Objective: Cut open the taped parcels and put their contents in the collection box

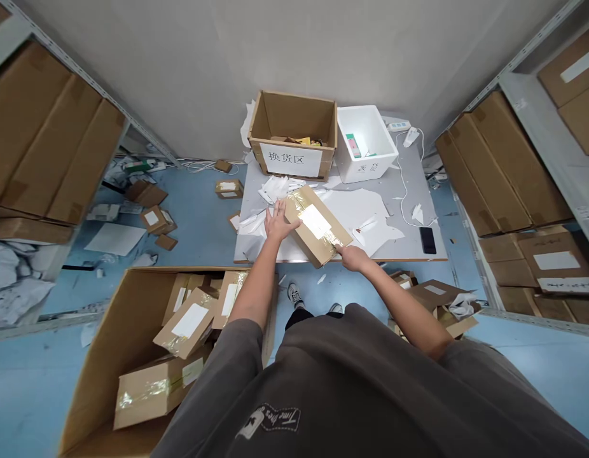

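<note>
A taped cardboard box (301, 236) with a white label lies at a slant on the table, its near corner by the front edge. Against its left side rests my left hand (277, 222), fingers spread and the thumb over the top, steadying rather than grasping it. My right hand (353, 257) is closed at the box's near right corner, beside the clear tape. Something small and dark seems to poke from its fingers, too small to make out. White paper scraps (278, 187) lie just beyond the box, and a torn white sheet (359, 210) spreads to its right.
An open carton (292, 159) with a paper sign and a white foam box (368, 166) stand at the table's back. A phone (427, 240) lies at the right edge. A big carton (98, 356) of parcels is at left below. Shelves (552, 121) flank both sides.
</note>
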Demonstrator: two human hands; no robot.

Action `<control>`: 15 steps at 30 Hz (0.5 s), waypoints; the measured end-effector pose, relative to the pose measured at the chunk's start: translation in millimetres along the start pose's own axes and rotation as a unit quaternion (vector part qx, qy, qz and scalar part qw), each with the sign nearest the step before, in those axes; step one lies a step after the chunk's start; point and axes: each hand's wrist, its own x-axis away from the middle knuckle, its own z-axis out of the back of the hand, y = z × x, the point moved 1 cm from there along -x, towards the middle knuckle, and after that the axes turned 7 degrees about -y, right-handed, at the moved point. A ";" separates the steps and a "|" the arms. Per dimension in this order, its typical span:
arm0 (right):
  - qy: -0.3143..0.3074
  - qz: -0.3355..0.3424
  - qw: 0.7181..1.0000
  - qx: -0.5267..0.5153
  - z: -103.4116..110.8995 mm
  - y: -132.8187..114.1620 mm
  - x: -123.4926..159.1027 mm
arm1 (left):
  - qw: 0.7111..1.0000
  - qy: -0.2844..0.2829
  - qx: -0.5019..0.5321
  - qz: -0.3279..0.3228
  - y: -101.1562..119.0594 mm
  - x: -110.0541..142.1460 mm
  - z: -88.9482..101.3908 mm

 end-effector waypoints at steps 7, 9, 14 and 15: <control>-0.002 -0.001 1.000 -0.001 -4.7 2.2 3.4 | 1.000 0.004 -0.007 0.003 4.1 5.4 2.5; -0.012 -0.006 1.000 -0.004 -5.1 2.9 4.5 | 1.000 0.004 -0.011 0.006 4.9 6.2 3.1; -0.019 0.007 1.000 -0.015 -9.8 10.0 11.0 | 1.000 0.000 -0.011 0.007 5.7 6.3 2.8; -0.017 0.005 1.000 -0.012 -10.7 10.7 12.7 | 1.000 0.000 -0.009 0.007 5.5 6.3 2.4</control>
